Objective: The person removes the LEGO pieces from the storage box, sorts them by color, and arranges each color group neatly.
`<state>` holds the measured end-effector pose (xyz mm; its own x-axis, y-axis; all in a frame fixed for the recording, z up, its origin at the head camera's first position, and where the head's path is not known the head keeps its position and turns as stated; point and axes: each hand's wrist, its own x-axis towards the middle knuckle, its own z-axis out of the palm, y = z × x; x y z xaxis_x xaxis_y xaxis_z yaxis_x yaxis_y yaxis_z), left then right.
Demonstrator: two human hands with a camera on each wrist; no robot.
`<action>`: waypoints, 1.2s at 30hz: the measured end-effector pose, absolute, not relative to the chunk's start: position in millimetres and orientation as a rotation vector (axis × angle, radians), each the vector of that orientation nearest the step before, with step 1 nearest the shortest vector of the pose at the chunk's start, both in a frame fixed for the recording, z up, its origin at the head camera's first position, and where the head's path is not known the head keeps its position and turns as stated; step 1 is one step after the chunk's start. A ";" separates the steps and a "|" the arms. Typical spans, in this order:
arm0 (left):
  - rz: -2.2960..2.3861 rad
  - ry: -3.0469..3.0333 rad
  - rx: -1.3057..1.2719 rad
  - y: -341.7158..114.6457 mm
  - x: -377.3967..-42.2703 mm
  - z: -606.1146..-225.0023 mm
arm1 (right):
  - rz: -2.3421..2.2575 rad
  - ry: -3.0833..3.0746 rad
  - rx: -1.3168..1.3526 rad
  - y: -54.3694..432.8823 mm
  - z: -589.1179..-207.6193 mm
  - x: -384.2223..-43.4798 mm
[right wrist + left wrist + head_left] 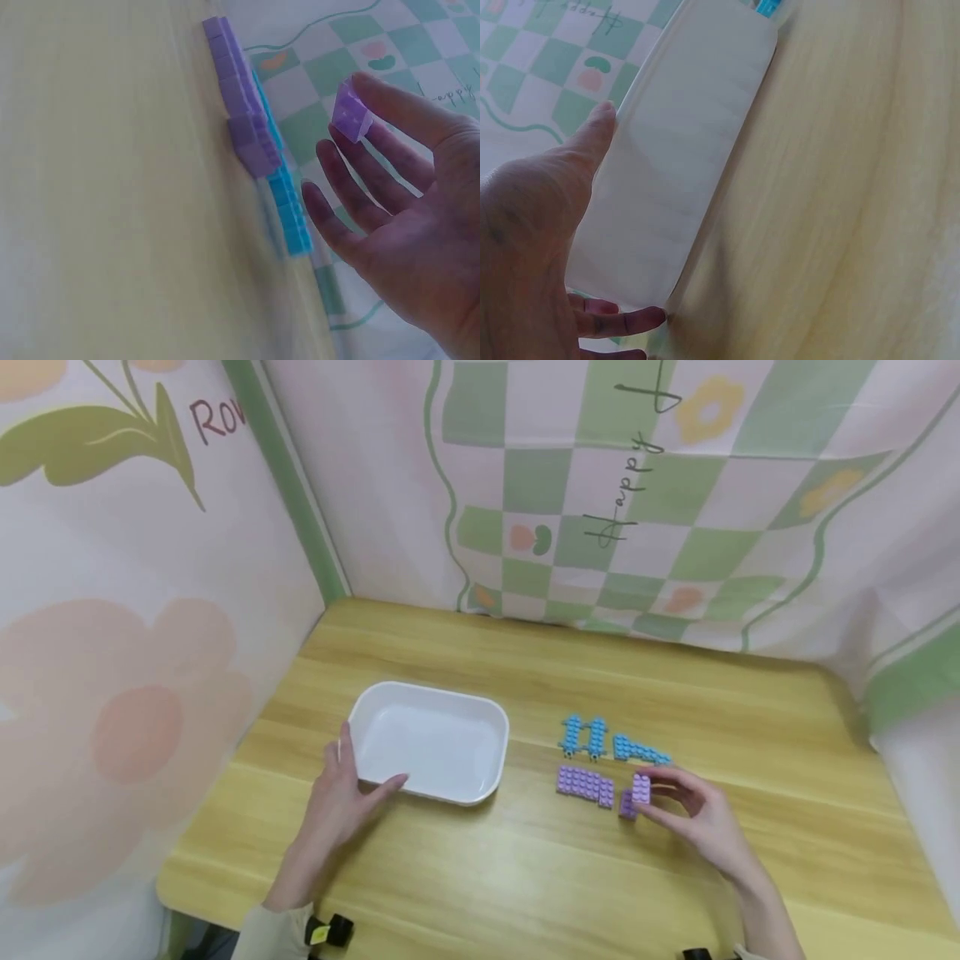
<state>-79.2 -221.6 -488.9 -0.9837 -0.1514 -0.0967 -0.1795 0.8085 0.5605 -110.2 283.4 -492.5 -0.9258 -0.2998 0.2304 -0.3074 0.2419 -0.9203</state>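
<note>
A white rectangular tray (501, 739) sits on the table. My left hand (333, 797) holds its near-left corner, with the thumb at the near rim and the fingers along the left side. In the right wrist view, my right hand (409, 176) pinches a small purple toy brick (349, 118) between thumb and fingers, raised off the table. Just left of it, a darker purple brick (627, 807) stands on the table. A row of purple bricks (579, 782) lies farther left, between the tray and my right hand.
Behind the purple row are two blue pieces with wheel-like ends, a left one (572, 736) and a right one (597, 739). A row of blue bricks (637, 749) lies beside them. A patterned cloth (540, 477) hangs behind the wooden table (495, 877).
</note>
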 end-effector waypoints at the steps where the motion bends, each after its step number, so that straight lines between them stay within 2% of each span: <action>1: 0.921 2.945 -0.270 -222.0 -79.1 -489.0 | 1.812 -2.487 0.591 285.3 -493.6 -109.6; 14: 0.931 2.943 -0.284 -223.6 -78.2 -492.3 | 1.310 -2.798 0.357 297.6 -505.6 -104.7; 36: 0.920 2.962 -0.254 -221.5 -80.2 -493.0 | 1.363 -2.695 0.382 296.4 -529.0 -100.5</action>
